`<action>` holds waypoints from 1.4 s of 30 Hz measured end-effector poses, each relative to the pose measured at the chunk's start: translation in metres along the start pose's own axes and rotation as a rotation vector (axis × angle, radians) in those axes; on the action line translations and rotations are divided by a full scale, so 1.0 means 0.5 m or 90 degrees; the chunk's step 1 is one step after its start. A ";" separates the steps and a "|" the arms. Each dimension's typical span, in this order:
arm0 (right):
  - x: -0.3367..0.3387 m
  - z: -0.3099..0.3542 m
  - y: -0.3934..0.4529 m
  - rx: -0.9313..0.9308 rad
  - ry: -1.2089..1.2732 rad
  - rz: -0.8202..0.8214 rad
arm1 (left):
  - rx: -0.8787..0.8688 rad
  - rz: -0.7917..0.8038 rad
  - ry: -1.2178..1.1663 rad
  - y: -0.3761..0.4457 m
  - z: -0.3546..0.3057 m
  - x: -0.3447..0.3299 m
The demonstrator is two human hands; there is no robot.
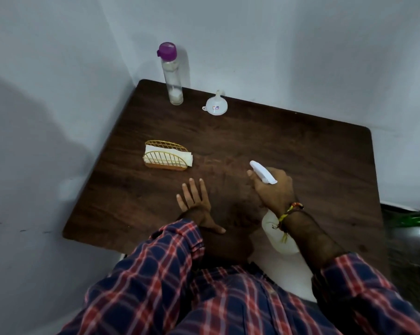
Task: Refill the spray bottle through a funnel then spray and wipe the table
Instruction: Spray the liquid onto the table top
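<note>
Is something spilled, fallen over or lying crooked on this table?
Only the funnel stands out: it lies on its side near the table's far edge. The tall bottle stands upright, capped. No spill is visible.

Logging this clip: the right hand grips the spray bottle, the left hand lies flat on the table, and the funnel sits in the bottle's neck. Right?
Not quite. The head view shows the funnel lying on the table beside the purple-capped bottle, not in any neck. The right hand does grip the spray bottle; the left hand lies flat.
</note>
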State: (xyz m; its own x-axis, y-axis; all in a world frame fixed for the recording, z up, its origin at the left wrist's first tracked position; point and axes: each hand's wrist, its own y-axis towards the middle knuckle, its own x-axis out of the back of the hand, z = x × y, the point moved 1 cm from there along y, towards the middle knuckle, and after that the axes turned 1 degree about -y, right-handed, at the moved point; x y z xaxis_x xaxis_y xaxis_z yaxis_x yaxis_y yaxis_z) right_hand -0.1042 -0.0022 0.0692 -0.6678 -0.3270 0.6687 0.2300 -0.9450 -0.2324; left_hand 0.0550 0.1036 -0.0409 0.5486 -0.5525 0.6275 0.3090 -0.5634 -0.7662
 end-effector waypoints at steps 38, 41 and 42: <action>0.013 -0.094 -0.115 -0.058 -0.336 0.255 | 0.068 0.008 0.020 -0.027 -0.024 0.014; 0.020 -0.084 -0.111 -0.078 -0.325 0.263 | 0.075 0.001 0.023 -0.034 -0.031 0.018; 0.025 -0.083 -0.107 -0.074 -0.316 0.256 | 0.076 -0.007 0.021 -0.037 -0.035 0.018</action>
State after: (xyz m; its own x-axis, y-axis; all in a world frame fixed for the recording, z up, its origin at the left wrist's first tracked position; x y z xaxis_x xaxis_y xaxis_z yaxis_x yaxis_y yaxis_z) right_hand -0.1542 0.0444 0.0608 -0.1325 -0.6436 0.7538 0.2966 -0.7514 -0.5894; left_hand 0.0406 0.0983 -0.0183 0.5198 -0.5675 0.6385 0.4058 -0.4938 -0.7691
